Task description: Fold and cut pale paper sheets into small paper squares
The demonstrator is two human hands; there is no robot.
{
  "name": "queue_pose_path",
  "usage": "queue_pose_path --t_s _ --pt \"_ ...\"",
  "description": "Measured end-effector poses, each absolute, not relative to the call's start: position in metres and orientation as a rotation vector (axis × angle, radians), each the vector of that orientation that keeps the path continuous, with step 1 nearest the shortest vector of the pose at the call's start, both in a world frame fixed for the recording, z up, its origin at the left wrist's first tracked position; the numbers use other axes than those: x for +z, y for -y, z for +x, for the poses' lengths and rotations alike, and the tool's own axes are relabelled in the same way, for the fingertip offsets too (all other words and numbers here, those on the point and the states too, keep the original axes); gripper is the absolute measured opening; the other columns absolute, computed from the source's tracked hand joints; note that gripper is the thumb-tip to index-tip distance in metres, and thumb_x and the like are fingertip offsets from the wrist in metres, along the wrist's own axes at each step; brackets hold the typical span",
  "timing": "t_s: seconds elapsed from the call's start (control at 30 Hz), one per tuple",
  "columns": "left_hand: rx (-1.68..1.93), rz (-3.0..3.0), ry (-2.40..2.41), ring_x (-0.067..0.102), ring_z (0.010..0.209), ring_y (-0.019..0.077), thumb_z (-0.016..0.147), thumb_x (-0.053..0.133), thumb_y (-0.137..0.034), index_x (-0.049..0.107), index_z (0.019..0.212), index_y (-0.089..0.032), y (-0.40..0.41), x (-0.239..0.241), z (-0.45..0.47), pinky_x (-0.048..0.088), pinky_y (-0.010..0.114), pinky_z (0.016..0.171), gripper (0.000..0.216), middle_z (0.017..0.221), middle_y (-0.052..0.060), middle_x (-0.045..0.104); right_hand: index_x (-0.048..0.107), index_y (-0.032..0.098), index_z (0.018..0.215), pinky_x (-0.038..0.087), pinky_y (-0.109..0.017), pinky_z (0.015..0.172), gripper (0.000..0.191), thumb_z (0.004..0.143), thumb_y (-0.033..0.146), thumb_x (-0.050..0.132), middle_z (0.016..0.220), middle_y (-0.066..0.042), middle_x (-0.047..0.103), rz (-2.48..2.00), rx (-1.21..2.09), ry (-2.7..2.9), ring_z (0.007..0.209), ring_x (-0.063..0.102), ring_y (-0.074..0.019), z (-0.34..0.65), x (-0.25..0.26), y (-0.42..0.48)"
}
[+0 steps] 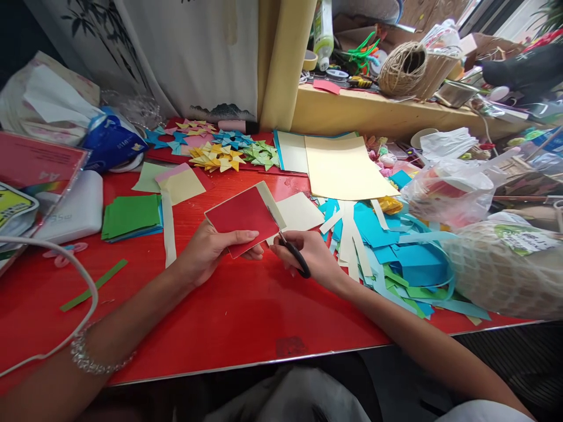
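Note:
My left hand (224, 243) grips a red paper square (241, 220) laid over a cream sheet (266, 196), thumb on top and fingers beneath. The cream paper shows as a narrow strip along the far right side of the red. My right hand (312, 255) is closed round black-handled scissors (295, 255), whose blades lie at the right edge of the red square, on the cream strip. Behind the held papers, another cream sheet (299, 212) rests on the red table (246, 310). How far the blades are apart is hard to make out.
Green squares (132, 217) are stacked at left, near a cream strip (168, 228) and a white cable (88, 281). Folded paper stars (215, 157) stand at the back. Blue paper scraps (373, 228) and a netted bag (505, 269) crowd the right, below a cluttered ledge (352, 105).

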State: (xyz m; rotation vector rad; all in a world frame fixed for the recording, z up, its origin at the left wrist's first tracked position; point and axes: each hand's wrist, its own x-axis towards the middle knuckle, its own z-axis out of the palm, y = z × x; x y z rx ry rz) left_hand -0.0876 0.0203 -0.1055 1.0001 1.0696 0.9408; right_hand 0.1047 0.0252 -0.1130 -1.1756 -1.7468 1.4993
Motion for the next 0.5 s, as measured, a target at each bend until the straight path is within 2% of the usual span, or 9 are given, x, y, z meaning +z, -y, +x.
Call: queue_pose_path --t_s 0.17,0.3,0.5 --pt "0.929 0.988 -1.067 0.068 0.061 0.0161 0.071 0.071 -0.027 0.073 0.061 -0.019 -0.0205 -0.106 -0.0873 0.055 0.025 0.064 0.013 0.064 0.002 0.073 0.056 0.018 0.074 0.032 -0.021 0.047 0.009 0.075 0.027 0.058 0.056 0.005 0.047 -1.234 1.532 1.755 0.049 0.045 -0.0086 0.1041 -0.1161 -0.0289" --pt "0.904 0.971 -1.073 0.067 0.06 0.0167 0.07 0.071 -0.027 0.073 0.062 -0.018 -0.0195 -0.1063 -0.0865 0.055 0.026 0.065 0.012 0.065 0.002 0.073 0.059 0.017 0.082 0.033 -0.022 0.048 0.013 0.074 0.028 0.06 0.058 0.004 0.051 -1.277 1.545 1.768 0.052 0.047 -0.0095 0.1051 -0.1138 -0.031" --pt "0.898 0.977 -1.126 0.067 0.059 0.0181 0.071 0.07 -0.028 0.071 0.059 -0.019 -0.0188 -0.1068 -0.0869 0.055 0.029 0.067 0.015 0.065 0.003 0.073 0.055 0.017 0.067 0.029 -0.022 0.043 0.018 0.076 0.033 0.058 0.05 0.005 0.045 -1.277 1.454 1.774 0.043 0.042 -0.0077 0.1052 -0.1113 -0.0262"
